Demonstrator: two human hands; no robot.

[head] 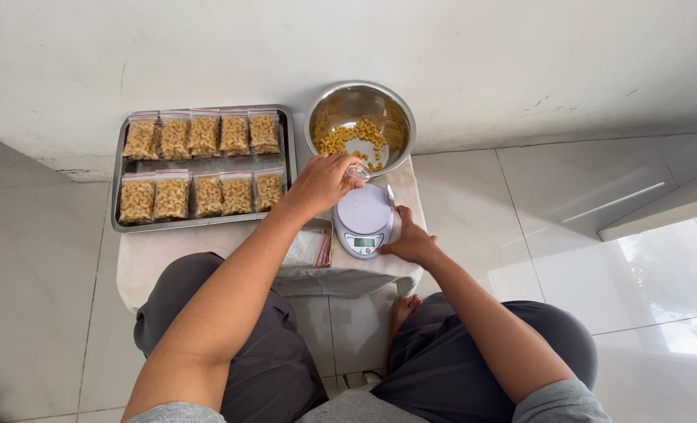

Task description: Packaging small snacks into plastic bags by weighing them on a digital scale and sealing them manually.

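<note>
My left hand (321, 182) hovers over the near rim of a steel bowl (399, 117) with dry macaroni (352, 137) in it, and pinches a small clear plastic bag (359, 170). Just below stands a small white kitchen scale (363, 219) with a lit display. My right hand (411, 241) rests against the scale's right front corner, fingers curled on its edge. A spoon handle (391, 194) lies along the scale's right side. Both forearms reach out over my knees.
A metal tray (288, 141) to the left holds two rows of filled macaroni bags (203, 166). A stack of flat empty bags (307, 249) lies by the scale. All stand on a small cloth-covered stool (152, 258) against a white wall, on tiled floor.
</note>
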